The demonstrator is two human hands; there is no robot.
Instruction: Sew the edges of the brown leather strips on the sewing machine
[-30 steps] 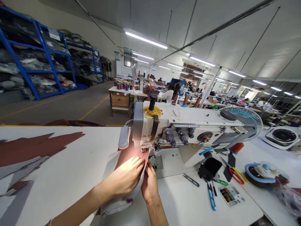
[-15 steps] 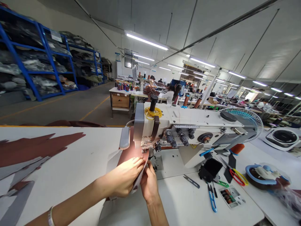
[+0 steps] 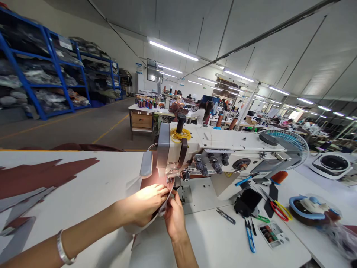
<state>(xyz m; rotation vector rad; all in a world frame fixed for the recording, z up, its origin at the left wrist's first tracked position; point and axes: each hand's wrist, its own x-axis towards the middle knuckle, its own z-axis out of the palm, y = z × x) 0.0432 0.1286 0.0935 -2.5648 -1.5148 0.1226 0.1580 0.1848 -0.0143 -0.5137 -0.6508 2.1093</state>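
A white sewing machine (image 3: pixel 200 143) stands before me, its needle area lit. Reddish-brown fabric (image 3: pixel 147 182) with a pale backing runs under the presser foot (image 3: pixel 169 178). My left hand (image 3: pixel 149 203) rests on top of the fabric just in front of the foot, its fingers together and bearing down on the piece. At the fabric's right edge, my right hand (image 3: pixel 175 216) pinches the edge between thumb and fingers. The far part of the fabric is hidden behind the machine head.
More brown cut pieces (image 3: pixel 50 173) lie on the table at left. On the right are thread snips (image 3: pixel 225 216), blue snips (image 3: pixel 250 236), a black box (image 3: pixel 248 201), red-and-yellow-handled scissors (image 3: pixel 280 210) and a bobbin tray (image 3: pixel 272 234). Blue shelves (image 3: pixel 55 70) and people at other tables stand beyond.
The fabric has moved farther under the foot, so less shows behind it. My left forearm has come farther into view, and its bracelet is now fully visible. The near fabric edge is more curved.
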